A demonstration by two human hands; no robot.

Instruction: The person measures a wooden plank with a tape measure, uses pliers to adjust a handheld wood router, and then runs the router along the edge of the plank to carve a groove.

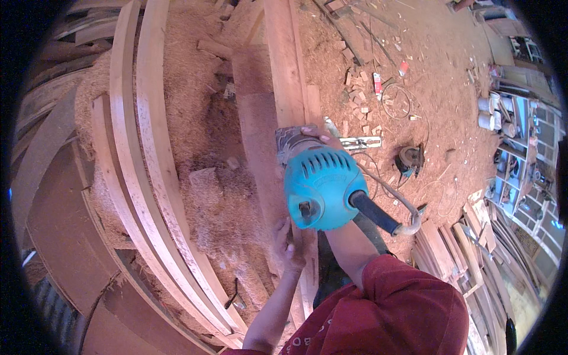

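A teal corded power tool (pixel 322 189) with a vented round housing and a metal front part (pixel 296 142) is over a long wooden beam (pixel 290 65). My right hand (pixel 322 136) is closed around the tool's far side; its fingertips show beside the metal part, and the housing hides the rest. My left hand (pixel 288 245) is at the beam's left edge, below the tool, its fingers curled against the wood. The contact between tool and wood is hidden beneath the housing. A black cord sleeve (pixel 374 212) sticks out from the tool's right side.
Several curved timber pieces (pixel 151 118) lie to the left among shavings. A second power tool (pixel 409 160) sits on the littered floor at right, near wood offcuts (pixel 358 94) and looped cable (pixel 396 99). Stacked boards (pixel 452 248) and shelves (pixel 512 142) stand farther right.
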